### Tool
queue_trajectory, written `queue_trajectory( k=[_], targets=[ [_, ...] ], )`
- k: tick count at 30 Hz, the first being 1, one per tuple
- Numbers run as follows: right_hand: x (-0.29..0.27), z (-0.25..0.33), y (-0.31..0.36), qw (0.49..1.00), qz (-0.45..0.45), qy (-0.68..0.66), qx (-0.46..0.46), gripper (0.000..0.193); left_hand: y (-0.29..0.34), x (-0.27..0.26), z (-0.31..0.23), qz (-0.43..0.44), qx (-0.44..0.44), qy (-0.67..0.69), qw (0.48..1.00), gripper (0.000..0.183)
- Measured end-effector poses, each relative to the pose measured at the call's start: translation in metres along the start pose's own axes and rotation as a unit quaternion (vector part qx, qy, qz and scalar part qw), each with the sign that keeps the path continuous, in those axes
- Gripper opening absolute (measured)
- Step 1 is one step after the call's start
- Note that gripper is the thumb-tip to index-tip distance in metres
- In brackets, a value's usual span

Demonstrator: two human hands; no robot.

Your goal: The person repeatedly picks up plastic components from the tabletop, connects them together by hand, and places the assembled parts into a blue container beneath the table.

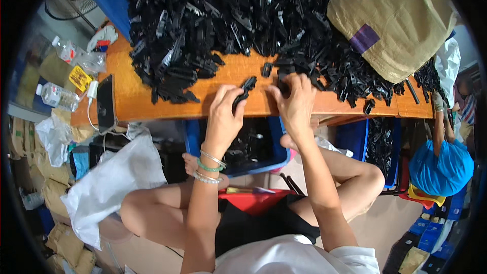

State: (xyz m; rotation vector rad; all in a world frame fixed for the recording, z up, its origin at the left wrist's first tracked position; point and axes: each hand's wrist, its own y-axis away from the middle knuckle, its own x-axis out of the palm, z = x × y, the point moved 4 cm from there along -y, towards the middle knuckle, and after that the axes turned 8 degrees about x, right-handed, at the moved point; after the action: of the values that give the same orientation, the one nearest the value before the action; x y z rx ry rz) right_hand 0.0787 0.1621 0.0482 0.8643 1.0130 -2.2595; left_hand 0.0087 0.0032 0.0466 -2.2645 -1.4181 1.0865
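My left hand [224, 114], with bracelets at its wrist, is above the table's front edge. Its thumb and fingers pinch a small black plastic part [245, 91], held tilted. To the right, my right hand [296, 100] reaches to the tabletop, its fingers curled round another dark plastic part [283, 85], mostly covered by the hand. A single small black piece [267, 69] lies on the wood between my hands. Beyond them spreads a large heap of black plastic parts [218, 18].
Under the table edge stands a blue bin [280, 139] with black parts inside. A tan sack [393, 18] rests at the right of the heap. A phone [106, 102] and plastic bottles [57, 96] are at the left. A person in a blue shirt [442, 167] works at the far right.
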Motion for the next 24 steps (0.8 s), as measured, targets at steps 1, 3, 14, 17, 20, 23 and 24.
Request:
queue_trajectory(
  k=[1, 3, 14, 17, 20, 23, 24],
  targets=[
    [0.004, -0.004, 0.001, 1.0, -0.01, 0.001, 0.009, 0.026, 0.0, 0.001, 0.002, 0.012, -0.005, -0.008, 1.0, 0.023],
    [0.008, -0.007, 0.003, 1.0, -0.014, 0.001, 0.016, 0.027, 0.002, 0.001, 0.008, 0.04, 0.019, -0.084, 0.995, 0.025],
    [-0.008, -0.019, 0.0, 0.994, -0.019, -0.003, -0.107, 0.024, -0.007, 0.008, 0.007, 0.083, 0.045, -0.019, 0.995, 0.019],
    [-0.009, -0.025, -0.001, 0.998, -0.004, -0.028, -0.057, 0.025, -0.007, 0.009, 0.008, 0.09, 0.041, -0.015, 0.995, 0.019],
    [-0.012, -0.024, -0.004, 0.997, 0.017, -0.02, -0.077, 0.025, -0.006, 0.009, 0.009, 0.091, 0.039, -0.013, 0.995, 0.02],
    [-0.019, -0.019, 0.0, 0.993, 0.021, -0.034, -0.107, 0.025, -0.004, 0.008, 0.01, 0.088, 0.036, -0.02, 0.995, 0.019],
    [-0.019, -0.02, 0.004, 0.984, 0.089, -0.144, -0.052, 0.026, -0.004, 0.006, 0.009, 0.086, 0.039, -0.023, 0.995, 0.02]
  ],
)
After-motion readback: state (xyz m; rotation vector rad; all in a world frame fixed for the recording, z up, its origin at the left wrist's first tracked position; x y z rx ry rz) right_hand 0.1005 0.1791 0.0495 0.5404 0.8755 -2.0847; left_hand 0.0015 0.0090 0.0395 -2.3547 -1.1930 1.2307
